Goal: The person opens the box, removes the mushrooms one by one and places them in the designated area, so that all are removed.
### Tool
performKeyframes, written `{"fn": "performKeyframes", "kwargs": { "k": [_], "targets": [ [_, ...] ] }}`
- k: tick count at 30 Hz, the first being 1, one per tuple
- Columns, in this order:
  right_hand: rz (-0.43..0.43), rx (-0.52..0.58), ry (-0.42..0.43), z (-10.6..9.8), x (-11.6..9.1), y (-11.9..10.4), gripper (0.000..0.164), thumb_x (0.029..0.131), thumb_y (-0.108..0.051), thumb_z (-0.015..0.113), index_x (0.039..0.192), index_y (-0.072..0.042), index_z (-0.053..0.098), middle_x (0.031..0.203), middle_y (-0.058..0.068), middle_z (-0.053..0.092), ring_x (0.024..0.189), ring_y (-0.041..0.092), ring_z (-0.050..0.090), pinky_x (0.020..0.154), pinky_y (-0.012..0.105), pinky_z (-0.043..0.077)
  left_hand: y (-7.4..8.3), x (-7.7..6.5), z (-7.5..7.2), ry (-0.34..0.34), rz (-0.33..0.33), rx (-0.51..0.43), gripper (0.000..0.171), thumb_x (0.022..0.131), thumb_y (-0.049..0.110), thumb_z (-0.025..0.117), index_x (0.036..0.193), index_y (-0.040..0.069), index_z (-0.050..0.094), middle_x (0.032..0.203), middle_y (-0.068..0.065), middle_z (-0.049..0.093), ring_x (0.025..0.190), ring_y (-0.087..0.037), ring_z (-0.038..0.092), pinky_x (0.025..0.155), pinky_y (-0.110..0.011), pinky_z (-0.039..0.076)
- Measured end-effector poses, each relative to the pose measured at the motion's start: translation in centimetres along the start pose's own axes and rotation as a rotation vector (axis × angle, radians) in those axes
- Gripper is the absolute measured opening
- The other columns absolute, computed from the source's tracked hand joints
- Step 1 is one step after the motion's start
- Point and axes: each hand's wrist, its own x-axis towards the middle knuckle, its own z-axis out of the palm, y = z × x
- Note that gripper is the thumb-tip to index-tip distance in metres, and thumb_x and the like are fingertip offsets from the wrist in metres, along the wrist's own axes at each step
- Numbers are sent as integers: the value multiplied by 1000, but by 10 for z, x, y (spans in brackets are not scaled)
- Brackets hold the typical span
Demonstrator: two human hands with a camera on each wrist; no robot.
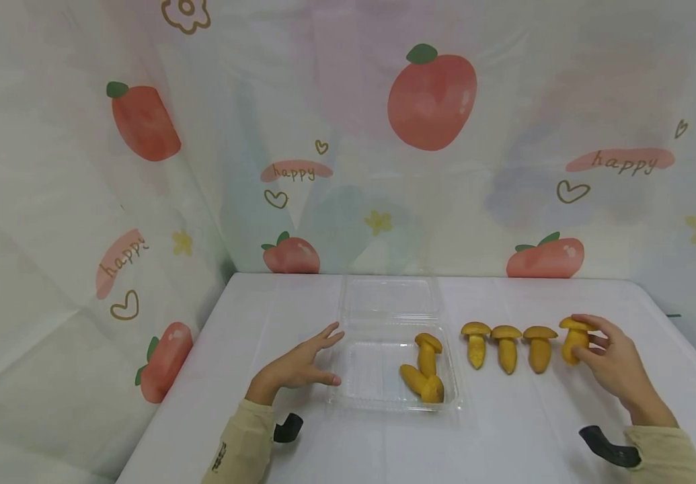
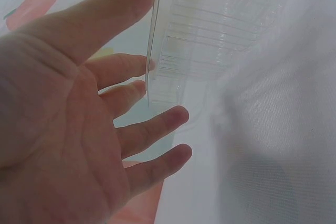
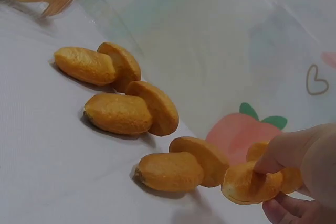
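My right hand (image 1: 616, 359) pinches a yellow-brown mushroom (image 1: 570, 351) between thumb and fingers, at the right end of a row. In the right wrist view the thumb presses on the stem of this mushroom (image 3: 247, 184). Three more mushrooms (image 1: 507, 346) lie in the row to its left, caps pointing away from me. A clear plastic box (image 1: 360, 376) stands with its lid (image 1: 390, 296) folded back. Inside, at its right side, lie mushrooms (image 1: 422, 384). My left hand (image 1: 296, 366) is at the box's left edge, fingers spread and holding nothing; whether it touches the rim I cannot tell.
A white cloth (image 1: 505, 430) covers the table. Behind and to the left hangs a printed curtain (image 1: 348, 101) with fruit pictures and "happy" lettering. Black straps (image 1: 609, 447) show near both cuffs.
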Motion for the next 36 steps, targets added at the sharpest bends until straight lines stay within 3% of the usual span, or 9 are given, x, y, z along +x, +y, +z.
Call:
{"fn": "performKeyframes", "kwargs": {
  "k": [15,26,30,34,36],
  "targets": [
    [69,10,-65,8,4,27,57,93,7,56,145,15,35,136,42,36,117,64,46,63,-1,36,0,0,0,-3,2,8,92,85,25,82,160,8,30,172,-12,12,157,-38,17,122,-63,24],
    [98,-12,-112,8,5,35,65,94,3,55,152,11,27,141,42,32,120,65,43,61,6,45,1,0,-1,-8,20,15,92,86,25,82,159,6,29,172,-13,12,157,-38,17,122,-62,24],
    [109,-36,-115,7,5,35,70,94,2,54,156,8,21,143,43,30,120,63,43,62,6,40,1,-1,-1,-8,16,9,92,86,25,82,159,7,30,172,-12,11,157,-38,16,123,-62,24],
    [122,-55,-118,7,5,35,74,95,0,55,158,6,16,147,45,26,120,63,42,64,11,42,0,-1,0,-7,11,8,92,86,25,82,160,8,30,172,-12,12,158,-38,16,123,-62,24],
    [129,-63,-122,7,6,35,76,95,-2,57,158,6,14,148,46,24,120,63,42,69,22,51,0,-1,-1,-7,10,8,92,86,25,82,160,8,30,172,-12,12,158,-37,16,123,-61,24]
  ]
}}
